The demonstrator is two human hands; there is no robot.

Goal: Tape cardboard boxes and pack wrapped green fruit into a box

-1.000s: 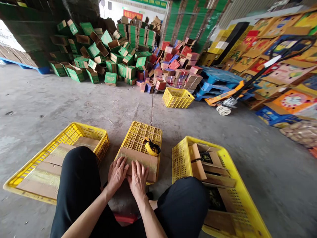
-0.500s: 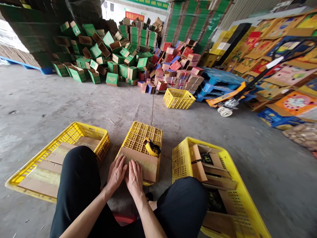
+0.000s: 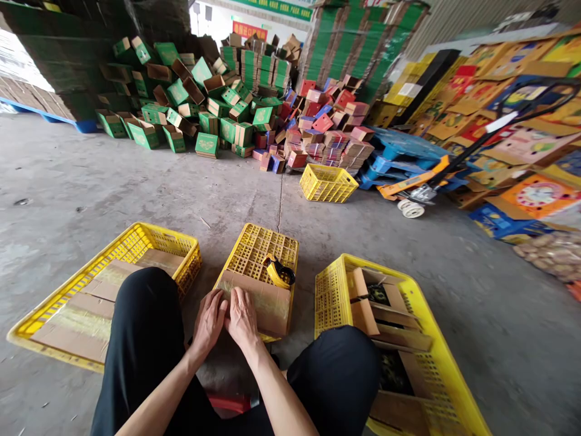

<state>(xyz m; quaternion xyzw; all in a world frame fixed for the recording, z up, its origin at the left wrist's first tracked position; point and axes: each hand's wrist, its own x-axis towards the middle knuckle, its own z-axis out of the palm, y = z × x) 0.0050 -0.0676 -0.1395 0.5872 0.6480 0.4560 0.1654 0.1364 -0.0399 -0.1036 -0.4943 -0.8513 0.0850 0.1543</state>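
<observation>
A taped cardboard box [image 3: 272, 310] lies on an upturned yellow plastic crate [image 3: 256, 245] between my knees. My left hand [image 3: 209, 321] is closed on the box's near left end, fingers bent over its edge. Close beside it, almost touching, my right hand [image 3: 241, 316] bends its fingers over the same end, pressing on the top and near side. The fingertips are partly hidden against the cardboard. Just beyond the box, a yellow and black tape dispenser [image 3: 278, 270] rests on the crate, with neither hand on it.
At left, a yellow crate [image 3: 187, 266] holds taped boxes. Another crate [image 3: 330, 297] at right has open boxes with dark contents. Farther off are a yellow crate [image 3: 328, 183], a pallet jack [image 3: 424, 191], blue pallets [image 3: 399, 148] and piled green cartons [image 3: 206, 144].
Both hands have shifted slightly left along the box's near end, the right one most, and its fingers are more bent. The box and tape dispenser stay in place.
</observation>
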